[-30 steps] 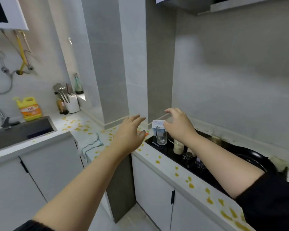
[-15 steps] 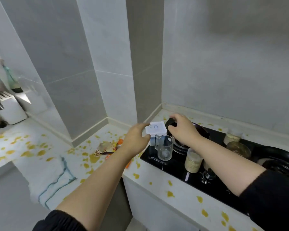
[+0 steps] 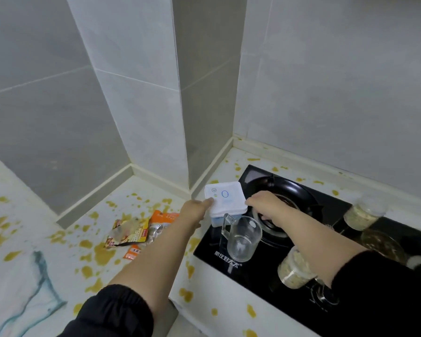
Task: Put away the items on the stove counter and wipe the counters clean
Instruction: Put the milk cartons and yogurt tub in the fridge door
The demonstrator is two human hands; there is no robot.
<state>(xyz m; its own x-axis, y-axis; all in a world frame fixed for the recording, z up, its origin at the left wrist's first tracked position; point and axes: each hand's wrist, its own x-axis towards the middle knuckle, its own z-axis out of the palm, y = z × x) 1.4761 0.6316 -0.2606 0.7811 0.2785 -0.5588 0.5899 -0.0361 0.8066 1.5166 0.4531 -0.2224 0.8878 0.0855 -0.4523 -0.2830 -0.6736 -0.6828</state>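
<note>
Head view, white box [image 3: 225, 199]: lidded, at the back left corner of the black hob [image 3: 299, 190], between our two hands; we cannot tell whether it rests on the hob or is just off it
Left hand [image 3: 195, 211]: our fingertips pinch the box's left edge at the lid
Right hand [image 3: 265, 205]: our fingers curl down against the box's right side, above the burner; we read both hands as gripping the box
Glass jug [image 3: 243, 238]: empty and upright, just in front of the box, its handle very close to the box's front face
Near jar [image 3: 293, 269]: filled with pale grains, right beside our right forearm
Far jar [image 3: 363, 212]: the same kind, further right on the hob
Worktop [image 3: 216, 310]: white and spattered with yellow spots; snack packets [image 3: 131, 231] lie left of the hob, a cloth [image 3: 22, 276] further left
Step in hand: we judge this an early lift of the clearing, the box coming off the hob; jug, jars and packets are not yet put away, the wiping not yet begun
Doing it well: we should lift straight up before drawing back, so the base clears the jug's rim and handle; keep the box level, since we cannot see whether the lid is latched; hold the body, not the lid edge alone
Watch for: our right forearm hangs over the jug and near jar, so we raise that elbow as we pull away
</note>
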